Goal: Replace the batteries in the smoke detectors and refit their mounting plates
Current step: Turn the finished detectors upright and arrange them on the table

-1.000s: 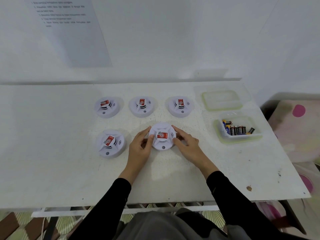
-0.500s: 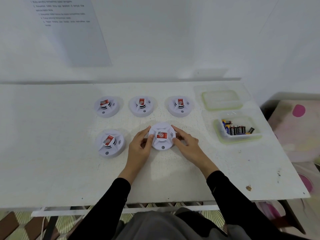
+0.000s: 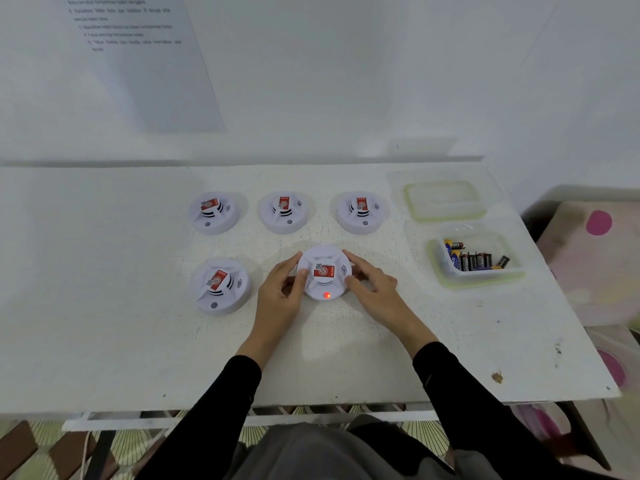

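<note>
Gripping a white smoke detector (image 3: 323, 273) from both sides, a person in black sleeves works at a worn white table (image 3: 104, 323). The left hand (image 3: 282, 296) curls its fingers against the unit's left edge, thumb on its top face, while the right hand (image 3: 372, 289) clasps the right edge. The detector sits flat on the table, front and centre, with a red indicator light (image 3: 326, 295) glowing at its near rim and a red label (image 3: 323, 270) on top. Just to its left lies a second detector (image 3: 221, 285). Behind them, three more detectors (image 3: 284, 212) stand in a row, well apart from one another. At the right, a clear plastic tub (image 3: 446, 271) holds loose batteries (image 3: 474, 261); its lid (image 3: 445, 200) rests beyond it. A printed sheet (image 3: 138, 57) hangs on the wall behind, its text too blurred to read.
</note>
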`<state>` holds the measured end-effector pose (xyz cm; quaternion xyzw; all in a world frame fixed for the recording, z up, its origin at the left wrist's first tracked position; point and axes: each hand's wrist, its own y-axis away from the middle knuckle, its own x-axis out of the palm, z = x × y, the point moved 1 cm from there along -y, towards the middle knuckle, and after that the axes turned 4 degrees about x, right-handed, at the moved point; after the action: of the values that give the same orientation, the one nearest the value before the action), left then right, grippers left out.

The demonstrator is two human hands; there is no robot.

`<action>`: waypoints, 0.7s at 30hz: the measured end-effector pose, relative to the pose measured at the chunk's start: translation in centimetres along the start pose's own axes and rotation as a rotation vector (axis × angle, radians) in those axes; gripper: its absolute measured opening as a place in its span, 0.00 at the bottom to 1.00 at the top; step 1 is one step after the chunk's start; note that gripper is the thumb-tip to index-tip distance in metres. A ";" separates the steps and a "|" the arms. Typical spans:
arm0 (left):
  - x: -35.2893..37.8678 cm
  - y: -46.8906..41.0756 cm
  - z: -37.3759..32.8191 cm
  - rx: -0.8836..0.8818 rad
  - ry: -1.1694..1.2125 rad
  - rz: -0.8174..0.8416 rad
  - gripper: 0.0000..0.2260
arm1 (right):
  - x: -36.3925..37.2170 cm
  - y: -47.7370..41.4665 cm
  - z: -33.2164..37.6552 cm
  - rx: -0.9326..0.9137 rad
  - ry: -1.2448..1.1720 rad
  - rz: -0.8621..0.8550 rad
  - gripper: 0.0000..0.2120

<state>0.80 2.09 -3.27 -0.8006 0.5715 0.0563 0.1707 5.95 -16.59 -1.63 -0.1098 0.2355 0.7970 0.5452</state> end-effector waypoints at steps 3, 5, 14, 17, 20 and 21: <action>0.0 0.0 0.1 0.024 -0.025 0.003 0.16 | 0.1 0.3 0.4 -0.039 0.058 -0.052 0.21; 0.0 0.0 0.2 0.026 -0.048 0.005 0.16 | 0.0 0.5 0.5 -0.052 0.080 -0.070 0.22; 0.3 0.1 -0.3 0.025 -0.181 0.010 0.16 | -0.1 0.3 0.5 -0.029 0.146 -0.048 0.23; 0.4 0.0 -0.3 0.004 -0.257 0.026 0.14 | -0.2 0.1 0.4 -0.021 0.169 -0.045 0.23; 0.6 0.1 -0.5 -0.004 -0.294 0.015 0.13 | -0.4 0.1 0.4 -0.016 0.185 -0.036 0.22; 0.7 0.1 -0.6 -0.001 -0.300 0.002 0.12 | -0.4 0.1 0.4 -0.018 0.185 -0.032 0.22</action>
<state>0.84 1.21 -2.92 -0.7827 0.5405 0.1756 0.2537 6.09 -16.77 -1.06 -0.1915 0.2758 0.7767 0.5328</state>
